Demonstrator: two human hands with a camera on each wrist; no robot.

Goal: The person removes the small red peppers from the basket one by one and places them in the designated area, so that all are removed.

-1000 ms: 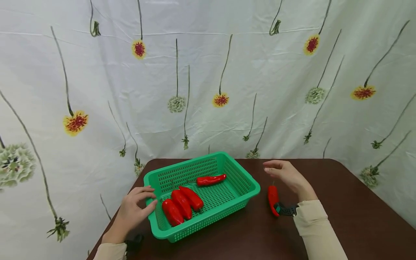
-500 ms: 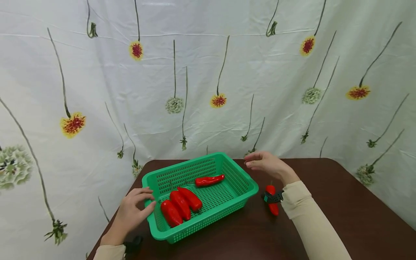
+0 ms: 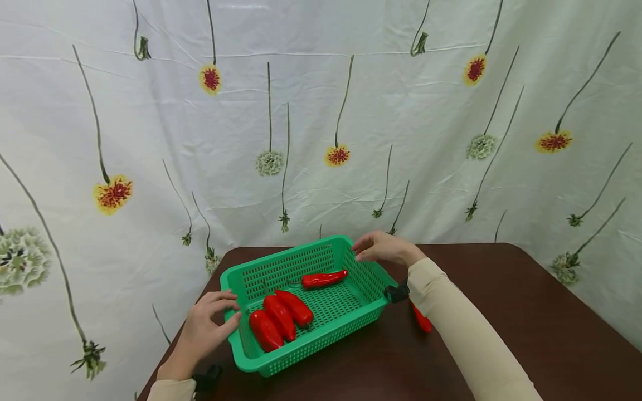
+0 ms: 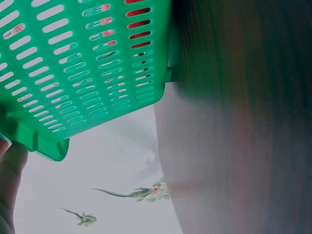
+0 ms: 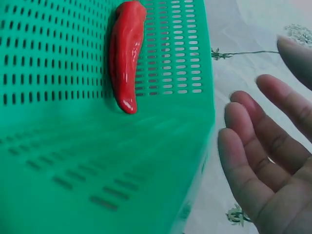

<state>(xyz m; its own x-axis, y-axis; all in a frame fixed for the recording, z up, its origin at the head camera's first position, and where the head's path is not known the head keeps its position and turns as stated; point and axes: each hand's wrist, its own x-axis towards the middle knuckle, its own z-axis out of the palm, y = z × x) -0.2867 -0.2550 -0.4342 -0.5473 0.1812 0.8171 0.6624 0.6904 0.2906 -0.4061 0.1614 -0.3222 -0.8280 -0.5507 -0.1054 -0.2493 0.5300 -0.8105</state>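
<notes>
While right-hand grip (image 3: 386,249) hangs beside green plastic basket (image 3: 321,337), fingers apart, nearest tapered red pepper (image 3: 325,279) lies lengthwise inside, tip gripward; left-hand grip (image 3: 202,327) at rim, clamping unclear.

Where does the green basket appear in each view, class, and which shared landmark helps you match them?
Head: the green basket is in the lower half, near the centre.
Left wrist: upper left.
Right wrist: left and middle.
Shared landmark: the flowered cloth beyond it.
</notes>
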